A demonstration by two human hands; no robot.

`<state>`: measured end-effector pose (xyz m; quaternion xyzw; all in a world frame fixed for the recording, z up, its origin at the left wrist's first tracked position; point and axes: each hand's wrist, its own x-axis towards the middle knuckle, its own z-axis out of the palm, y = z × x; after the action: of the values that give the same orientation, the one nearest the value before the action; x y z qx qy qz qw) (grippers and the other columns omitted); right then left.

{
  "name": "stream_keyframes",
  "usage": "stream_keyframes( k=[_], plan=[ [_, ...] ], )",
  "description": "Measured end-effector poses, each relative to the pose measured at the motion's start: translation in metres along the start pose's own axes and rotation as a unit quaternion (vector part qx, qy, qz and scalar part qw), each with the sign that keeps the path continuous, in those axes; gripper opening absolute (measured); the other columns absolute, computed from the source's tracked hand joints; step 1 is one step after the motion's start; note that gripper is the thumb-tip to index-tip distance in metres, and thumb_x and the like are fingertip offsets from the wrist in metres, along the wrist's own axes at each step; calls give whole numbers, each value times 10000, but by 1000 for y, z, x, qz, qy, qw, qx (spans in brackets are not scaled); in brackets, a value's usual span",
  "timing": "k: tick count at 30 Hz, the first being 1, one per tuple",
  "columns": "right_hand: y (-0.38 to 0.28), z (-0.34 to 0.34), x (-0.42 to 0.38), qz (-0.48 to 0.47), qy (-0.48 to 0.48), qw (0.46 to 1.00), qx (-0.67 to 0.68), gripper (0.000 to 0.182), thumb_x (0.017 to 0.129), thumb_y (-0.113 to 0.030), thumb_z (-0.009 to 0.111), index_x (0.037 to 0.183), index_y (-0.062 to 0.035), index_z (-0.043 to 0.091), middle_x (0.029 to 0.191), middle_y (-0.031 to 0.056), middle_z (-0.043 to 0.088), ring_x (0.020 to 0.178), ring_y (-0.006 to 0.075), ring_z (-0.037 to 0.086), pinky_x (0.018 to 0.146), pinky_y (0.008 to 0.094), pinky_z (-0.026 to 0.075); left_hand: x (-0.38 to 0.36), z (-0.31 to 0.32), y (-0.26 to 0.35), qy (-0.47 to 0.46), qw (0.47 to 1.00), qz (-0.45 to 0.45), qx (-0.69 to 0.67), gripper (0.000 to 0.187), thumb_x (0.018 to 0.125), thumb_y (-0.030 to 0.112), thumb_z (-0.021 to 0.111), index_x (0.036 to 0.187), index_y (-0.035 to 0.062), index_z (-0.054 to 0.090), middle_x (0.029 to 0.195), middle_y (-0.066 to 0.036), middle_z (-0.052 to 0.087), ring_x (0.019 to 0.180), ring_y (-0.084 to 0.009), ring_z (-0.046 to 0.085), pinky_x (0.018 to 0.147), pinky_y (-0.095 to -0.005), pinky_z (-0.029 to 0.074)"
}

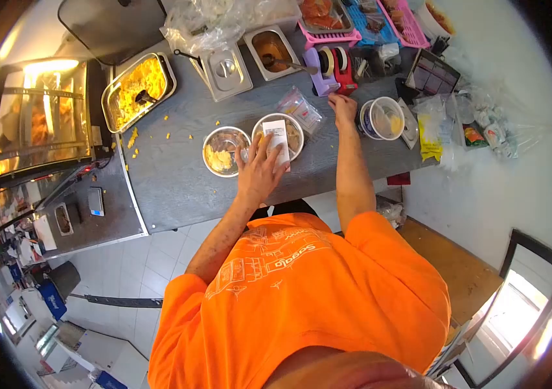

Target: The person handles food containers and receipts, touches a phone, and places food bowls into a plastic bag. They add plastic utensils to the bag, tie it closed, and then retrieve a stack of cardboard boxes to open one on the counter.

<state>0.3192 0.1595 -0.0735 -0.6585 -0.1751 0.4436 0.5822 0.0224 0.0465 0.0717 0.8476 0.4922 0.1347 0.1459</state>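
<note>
My left hand (260, 167) lies with its fingers spread flat on a white printed paper slip (276, 133). Beneath the slip is a round bowl (295, 137) with a white rim, its contents partly covered. Beside it, under the edge of my left fingers, sits a second round bowl (225, 137) with yellow food and some brownish food. My right hand (343, 111) is closed in a pinch at the front end of a purple tape dispenser (325, 82). Whatever its fingertips hold is too small to see. A red tape dispenser (347, 78) stands against the purple one.
A metal tray (171, 76) of yellow food stands back left, with crumbs scattered near it. Lidded (226, 70) and sauce-filled (271, 52) metal pans sit at the back. A plastic packet (300, 110) lies behind the bowls. Stacked tubs (386, 118) stand right of my right hand.
</note>
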Motion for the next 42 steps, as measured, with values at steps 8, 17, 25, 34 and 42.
stream_keyframes(
  k=[8,17,25,34,42],
  plan=[
    [-88,16,-98,161,-126,979,-17,182,796,-167,658,852,6,653,650,26,553,482,107,500,410,214,350,-8,3,0,6,1000,-5,23,465,843,487,540,1228,226,564,1414,-27,385,1334,-247,301,1014,-682,66],
    [-60,123,-148,-76,-161,803,-569,403,754,-395,684,875,-11,685,857,190,662,864,333,643,737,409,504,-10,7,-2,12,999,10,35,514,830,532,526,1254,242,544,1421,-28,381,1323,-270,316,997,-708,26],
    [-96,67,-171,-23,-195,756,-624,573,673,-489,744,994,-31,615,955,178,655,883,305,643,734,412,500,-11,-3,-3,9,1000,14,-8,566,802,515,581,1273,207,533,1413,-85,384,1309,-322,325,1013,-695,9],
    [-31,59,-188,93,-200,965,-143,685,686,-362,786,1249,-90,507,1098,88,626,949,203,622,714,374,525,-32,-9,-135,-77,680,-399,-610,615,831,411,612,1311,79,417,1353,-118,439,1219,-298,444,945,-534,378],
    [-12,46,-192,203,-229,952,19,783,712,-220,776,1355,-108,344,1155,98,579,1013,210,602,768,375,538,-15,27,-164,-137,642,-337,-675,507,865,340,531,1287,80,430,1194,-119,567,1051,-248,590,783,-435,520]
  ],
)
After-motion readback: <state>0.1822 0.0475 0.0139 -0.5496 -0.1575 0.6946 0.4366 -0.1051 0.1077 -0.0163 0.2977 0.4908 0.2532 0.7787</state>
